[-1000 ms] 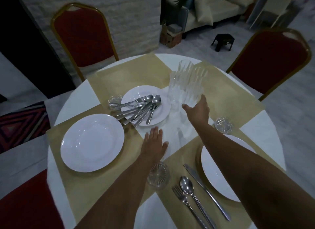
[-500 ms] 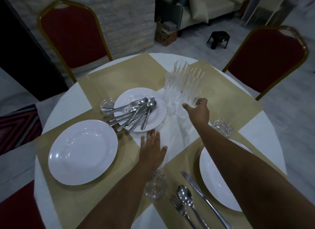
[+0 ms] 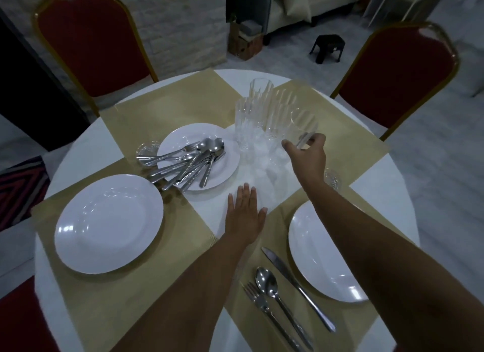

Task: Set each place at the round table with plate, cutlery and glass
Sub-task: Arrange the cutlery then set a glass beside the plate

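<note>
right hand (image 3: 307,156): grasping glass (image 3: 303,127) | left hand (image 3: 245,215): flat, fingers straight, on table (image 3: 217,207), nearer than right

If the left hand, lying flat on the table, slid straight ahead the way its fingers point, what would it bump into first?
Probably the cluster of tall glasses: the left hand points up the bare white cloth towards them. Depth is hard to judge.

Dim, bluish indoor light, soft glare on the white plates (image 3: 108,222) (wide-angle bending at edges), slight blur.
</note>
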Action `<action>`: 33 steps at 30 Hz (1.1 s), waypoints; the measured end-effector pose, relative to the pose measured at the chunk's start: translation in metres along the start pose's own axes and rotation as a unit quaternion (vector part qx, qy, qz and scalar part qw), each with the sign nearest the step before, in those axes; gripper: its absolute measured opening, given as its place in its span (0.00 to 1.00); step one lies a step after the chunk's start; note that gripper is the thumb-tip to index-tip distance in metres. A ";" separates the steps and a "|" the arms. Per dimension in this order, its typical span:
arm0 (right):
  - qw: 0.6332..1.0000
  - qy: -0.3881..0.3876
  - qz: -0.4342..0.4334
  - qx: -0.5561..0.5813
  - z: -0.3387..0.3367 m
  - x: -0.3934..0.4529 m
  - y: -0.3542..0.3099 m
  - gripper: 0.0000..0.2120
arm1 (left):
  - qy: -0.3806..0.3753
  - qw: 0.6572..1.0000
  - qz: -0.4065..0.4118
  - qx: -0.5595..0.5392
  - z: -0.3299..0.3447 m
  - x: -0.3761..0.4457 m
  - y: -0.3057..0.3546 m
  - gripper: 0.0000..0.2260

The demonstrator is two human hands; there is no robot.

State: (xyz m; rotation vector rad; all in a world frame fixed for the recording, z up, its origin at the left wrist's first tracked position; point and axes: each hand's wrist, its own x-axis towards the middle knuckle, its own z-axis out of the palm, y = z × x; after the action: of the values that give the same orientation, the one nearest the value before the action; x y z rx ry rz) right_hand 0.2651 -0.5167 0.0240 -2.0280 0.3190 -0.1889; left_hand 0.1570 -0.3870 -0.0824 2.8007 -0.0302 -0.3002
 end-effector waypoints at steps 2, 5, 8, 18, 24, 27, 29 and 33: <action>1.000 0.020 0.002 -0.002 -0.018 0.001 0.005 0.27 | 0.003 1.000 0.005 0.001 0.004 0.005 0.009 0.41; 0.999 0.041 0.006 -0.016 -0.050 0.005 0.019 0.26 | 0.006 1.000 0.014 0.009 0.009 0.014 0.025 0.40; 0.998 0.054 0.014 -0.033 -0.072 0.008 0.034 0.26 | -0.007 1.000 0.007 0.020 0.016 0.015 0.031 0.41; 0.995 0.052 0.018 -0.088 -0.094 0.008 0.064 0.28 | 0.007 0.999 0.012 0.050 0.024 0.011 0.030 0.39; 0.994 0.046 0.018 -0.094 -0.093 0.007 0.073 0.28 | 0.009 0.998 0.008 0.056 0.025 0.011 0.030 0.37; 0.994 0.047 0.020 -0.099 -0.094 0.006 0.076 0.29 | 0.006 0.998 0.008 0.060 0.026 0.011 0.030 0.32; 0.994 0.048 0.023 -0.099 -0.095 0.005 0.076 0.29 | 0.006 0.998 0.008 0.061 0.026 0.011 0.029 0.33; 0.994 0.048 0.030 -0.094 -0.096 0.004 0.077 0.28 | 0.008 0.998 0.010 0.063 0.027 0.011 0.030 0.38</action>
State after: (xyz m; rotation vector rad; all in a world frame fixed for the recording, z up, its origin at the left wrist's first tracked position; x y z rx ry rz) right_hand 0.2324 -0.6322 -0.0002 -2.1961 0.4733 -0.2258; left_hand 0.1629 -0.4244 -0.1000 2.9250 -0.0746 -0.2797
